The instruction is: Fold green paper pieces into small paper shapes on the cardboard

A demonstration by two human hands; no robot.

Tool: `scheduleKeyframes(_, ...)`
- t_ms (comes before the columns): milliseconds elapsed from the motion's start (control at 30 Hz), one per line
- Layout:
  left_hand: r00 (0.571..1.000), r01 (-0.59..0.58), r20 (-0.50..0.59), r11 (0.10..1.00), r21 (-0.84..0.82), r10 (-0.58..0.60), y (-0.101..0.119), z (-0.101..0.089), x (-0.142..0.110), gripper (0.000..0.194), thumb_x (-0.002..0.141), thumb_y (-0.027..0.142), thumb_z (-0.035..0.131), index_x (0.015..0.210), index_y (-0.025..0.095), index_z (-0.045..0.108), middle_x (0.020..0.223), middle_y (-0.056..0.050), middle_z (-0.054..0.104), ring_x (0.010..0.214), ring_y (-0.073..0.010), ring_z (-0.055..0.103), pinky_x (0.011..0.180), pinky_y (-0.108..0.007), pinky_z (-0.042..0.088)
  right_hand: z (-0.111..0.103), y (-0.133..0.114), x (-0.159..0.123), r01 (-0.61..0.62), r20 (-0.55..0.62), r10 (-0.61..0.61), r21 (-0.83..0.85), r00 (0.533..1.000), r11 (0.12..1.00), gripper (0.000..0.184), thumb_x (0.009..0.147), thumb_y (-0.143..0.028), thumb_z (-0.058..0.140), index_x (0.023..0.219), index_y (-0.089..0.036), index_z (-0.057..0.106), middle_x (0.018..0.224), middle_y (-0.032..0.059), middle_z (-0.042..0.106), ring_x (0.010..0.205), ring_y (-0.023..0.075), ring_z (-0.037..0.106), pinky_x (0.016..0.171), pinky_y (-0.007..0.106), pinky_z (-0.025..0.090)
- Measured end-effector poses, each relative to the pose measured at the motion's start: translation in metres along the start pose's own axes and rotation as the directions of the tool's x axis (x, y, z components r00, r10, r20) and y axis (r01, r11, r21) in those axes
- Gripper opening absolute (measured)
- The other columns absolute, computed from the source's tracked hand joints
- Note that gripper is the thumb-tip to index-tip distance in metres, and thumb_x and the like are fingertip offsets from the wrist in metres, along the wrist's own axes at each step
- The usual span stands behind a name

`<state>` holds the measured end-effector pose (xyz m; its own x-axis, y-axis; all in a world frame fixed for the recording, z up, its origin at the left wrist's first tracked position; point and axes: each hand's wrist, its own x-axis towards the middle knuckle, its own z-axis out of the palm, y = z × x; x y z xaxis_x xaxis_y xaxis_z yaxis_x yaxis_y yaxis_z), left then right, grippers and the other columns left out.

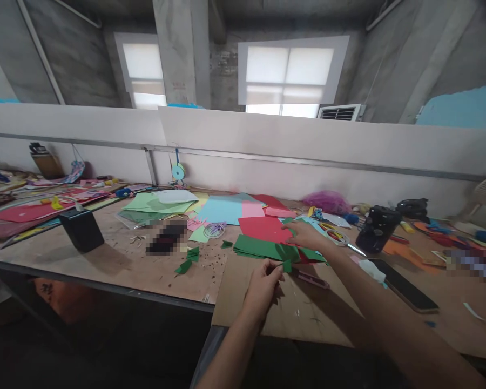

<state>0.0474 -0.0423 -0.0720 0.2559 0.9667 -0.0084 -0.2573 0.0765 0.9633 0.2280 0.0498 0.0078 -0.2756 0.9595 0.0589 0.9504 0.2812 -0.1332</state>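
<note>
My left hand is closed in a pinch on a small green paper piece, just above a cardboard sheet. Farther out, my right hand reaches over the coloured paper, with a bit of green paper between its thumb and fingers. Below it lies a stack of dark green paper, partly on the cardboard, with a red sheet behind. A pink-handled cutter rests on the cardboard to the right of my left hand.
Several small green scraps lie left of the cardboard. A black box stands at the left, and a black tumbler at the right beside scissors and a phone. Light green sheets and a tape roll lie farther back.
</note>
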Motion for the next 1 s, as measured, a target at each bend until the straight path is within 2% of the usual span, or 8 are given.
scheduleKeyframes(133, 1.000, -0.003, -0.023, 1.000, -0.010, 0.003, 0.002, -0.001, 0.001, 0.030, 0.070, 0.045, 0.064, 0.077, 0.018, 0.051, 0.063, 0.005, 0.052, 0.041, -0.0052, 0.042, 0.040, -0.017, 0.032, 0.015, -0.010, -0.063, 0.086, -0.009, -0.086, 0.216, 0.996, 0.973, 0.047, 0.083, -0.029, 0.053, 0.129, -0.021, 0.055, 0.133, 0.0082, 0.056, 0.121, 0.0237, 0.051, 0.100, 0.034, 0.040)
scheduleKeyframes(200, 0.999, 0.002, -0.037, 1.000, 0.001, -0.002, 0.002, -0.001, 0.000, 0.033, 0.069, 0.047, 0.065, 0.077, 0.019, 0.051, 0.062, 0.005, 0.053, 0.041, -0.0055, 0.042, 0.040, -0.018, 0.032, 0.029, -0.013, -0.095, 0.070, -0.001, -0.074, 0.322, 0.997, 0.944, 0.047, 0.085, -0.033, 0.050, 0.132, -0.025, 0.051, 0.140, 0.0072, 0.049, 0.129, 0.0242, 0.044, 0.104, 0.037, 0.037)
scheduleKeyframes(367, 0.999, 0.024, -0.050, 0.999, 0.022, -0.023, 0.007, 0.000, -0.003, 0.033, 0.068, 0.047, 0.065, 0.073, 0.019, 0.049, 0.062, 0.004, 0.053, 0.041, -0.0055, 0.042, 0.039, -0.017, 0.031, 0.060, -0.015, -0.139, 0.028, 0.045, -0.048, 0.365, 0.998, 0.931, 0.059, 0.088, -0.043, 0.048, 0.144, -0.032, 0.033, 0.154, 0.0009, 0.028, 0.140, 0.0220, 0.026, 0.114, 0.039, 0.023)
scheduleKeyframes(467, 0.999, 0.012, -0.035, 0.998, 0.061, -0.010, 0.019, -0.004, 0.003, 0.030, 0.070, 0.045, 0.063, 0.072, 0.019, 0.048, 0.063, 0.003, 0.056, 0.044, -0.0063, 0.043, 0.040, -0.017, 0.030, 0.065, -0.016, -0.142, 0.009, 0.044, -0.025, 0.337, 0.999, 0.941, 0.058, 0.089, -0.046, 0.044, 0.144, -0.030, 0.035, 0.154, 0.0020, 0.029, 0.140, 0.0223, 0.025, 0.114, 0.040, 0.021)
scheduleKeyframes(567, 0.994, -0.048, -0.082, 0.970, 0.238, 0.069, 0.038, -0.023, 0.019, 0.027, 0.074, 0.044, 0.059, 0.067, 0.020, 0.048, 0.059, 0.001, 0.055, 0.046, -0.0082, 0.046, 0.045, -0.018, 0.036, 0.061, -0.016, -0.141, 0.019, 0.027, -0.027, 0.275, 0.999, 0.961, 0.057, 0.087, -0.046, 0.048, 0.142, -0.032, 0.039, 0.151, 0.0025, 0.034, 0.138, 0.0245, 0.031, 0.113, 0.040, 0.024)
scheduleKeyframes(633, 0.967, -0.048, -0.195, 0.864, 0.501, 0.166, 0.051, -0.045, 0.032, 0.023, 0.079, 0.041, 0.053, 0.068, 0.020, 0.051, 0.060, 0.000, 0.058, 0.049, -0.0105, 0.049, 0.048, -0.020, 0.040, 0.055, -0.016, -0.138, 0.031, 0.022, -0.037, 0.230, 0.999, 0.973, 0.059, 0.084, -0.044, 0.053, 0.141, -0.033, 0.041, 0.150, 0.0030, 0.037, 0.135, 0.0267, 0.036, 0.110, 0.041, 0.028)
scheduleKeyframes(833, 0.895, 0.091, -0.355, 0.668, 0.738, 0.271, 0.074, -0.113, 0.057, 0.020, 0.078, 0.030, 0.058, 0.061, 0.021, 0.052, 0.064, -0.005, 0.059, 0.072, -0.0236, 0.059, 0.062, -0.029, 0.038, 0.034, -0.018, -0.112, 0.058, -0.053, -0.048, 0.194, 0.997, 0.979, 0.043, 0.090, -0.036, 0.044, 0.132, -0.031, 0.052, 0.142, 0.0040, 0.048, 0.127, 0.0260, 0.046, 0.103, 0.039, 0.036)
scheduleKeyframes(1000, 0.866, 0.170, -0.387, 0.540, 0.824, 0.318, 0.076, -0.130, 0.057, 0.015, 0.074, 0.028, 0.062, 0.065, 0.019, 0.054, 0.069, -0.011, 0.063, 0.085, -0.0352, 0.060, 0.072, -0.036, 0.035, 0.033, -0.013, -0.071, 0.001, -0.040, 0.004, 0.107, 0.999, 0.994, 0.044, 0.082, -0.021, 0.051, 0.126, -0.024, 0.058, 0.132, 0.0057, 0.059, 0.120, 0.0227, 0.053, 0.097, 0.030, 0.040)
